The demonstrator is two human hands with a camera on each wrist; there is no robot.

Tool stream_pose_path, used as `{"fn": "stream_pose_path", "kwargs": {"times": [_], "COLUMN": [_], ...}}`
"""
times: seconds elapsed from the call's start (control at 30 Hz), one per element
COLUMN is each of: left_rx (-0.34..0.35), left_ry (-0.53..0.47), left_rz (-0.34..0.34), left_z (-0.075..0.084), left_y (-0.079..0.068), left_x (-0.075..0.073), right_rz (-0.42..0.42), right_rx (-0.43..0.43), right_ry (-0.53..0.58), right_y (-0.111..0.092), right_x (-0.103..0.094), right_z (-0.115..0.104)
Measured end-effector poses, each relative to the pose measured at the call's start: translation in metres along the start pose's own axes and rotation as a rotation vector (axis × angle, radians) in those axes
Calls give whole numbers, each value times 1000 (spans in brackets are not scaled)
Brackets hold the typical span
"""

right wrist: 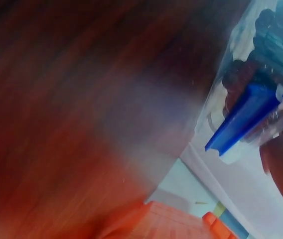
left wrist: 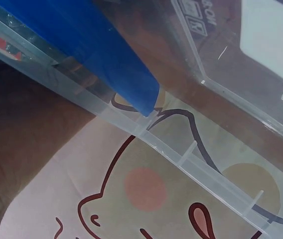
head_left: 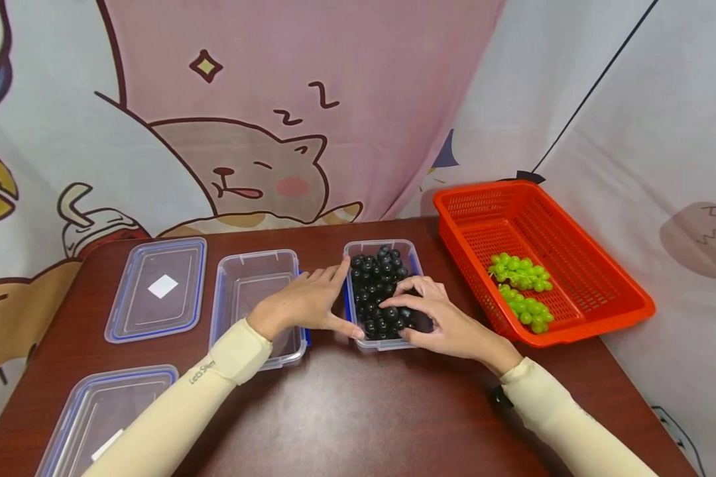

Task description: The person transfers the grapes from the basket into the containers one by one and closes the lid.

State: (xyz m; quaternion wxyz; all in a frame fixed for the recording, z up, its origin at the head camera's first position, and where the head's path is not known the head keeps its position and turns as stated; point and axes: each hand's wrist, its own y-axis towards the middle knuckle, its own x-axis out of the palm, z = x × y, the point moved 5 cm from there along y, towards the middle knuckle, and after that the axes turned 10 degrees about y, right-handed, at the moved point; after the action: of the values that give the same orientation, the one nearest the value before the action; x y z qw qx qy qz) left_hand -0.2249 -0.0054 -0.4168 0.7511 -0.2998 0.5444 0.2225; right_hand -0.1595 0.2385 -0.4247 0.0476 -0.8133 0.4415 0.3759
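Note:
Black grapes (head_left: pixel 370 273) fill much of a see-through plastic container (head_left: pixel 388 344) with blue latches, at the middle of the table. My left hand (head_left: pixel 310 298) touches its left side, thumb and fingers extended and spread along the rim. Over the right side reaches my right hand (head_left: pixel 447 321), its fingers and thumb curled round some of the black grapes inside. The palm and fingers partly cover the container's right half. In the right wrist view, a blue latch (right wrist: pixel 246 117) hangs beside dark grapes. Left of it stands a second see-through container (head_left: pixel 256 262), partly behind my left hand.
An orange-red basket (head_left: pixel 623 308) at the right holds green grapes (head_left: pixel 522 273). Two see-through lids with blue seals and white labels lie at the left, one farther back (head_left: pixel 181 255) and one nearer (head_left: pixel 125 384). A small dark object (head_left: pixel 500 397) sits by my right sleeve. A printed curtain (head_left: pixel 394 99) hangs behind.

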Motion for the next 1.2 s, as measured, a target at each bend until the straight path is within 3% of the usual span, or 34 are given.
{"fn": "stream_pose_path", "kwargs": {"times": [0.17,0.5,0.67,0.93,1.2], "left_rx": [9,5,9,0,-6], "left_ry": [-1,8,2,1,-7], "left_rz": [0,-1,-2,-3,-1], "left_z": [2,4,5,3,1], "left_y": [2,3,3,1,0], "left_x": [1,0,1,0,-1], "right_rz": [-11,150,132,120,101], "right_rx": [-16,264,388,504,522], "right_ry": [-77,7,83,125,142], "right_y": [-2,-4,-10,-22,-19], "right_x": [4,-9,-9,-7,-11], "right_z": [-3,-1,11,25,21]}}
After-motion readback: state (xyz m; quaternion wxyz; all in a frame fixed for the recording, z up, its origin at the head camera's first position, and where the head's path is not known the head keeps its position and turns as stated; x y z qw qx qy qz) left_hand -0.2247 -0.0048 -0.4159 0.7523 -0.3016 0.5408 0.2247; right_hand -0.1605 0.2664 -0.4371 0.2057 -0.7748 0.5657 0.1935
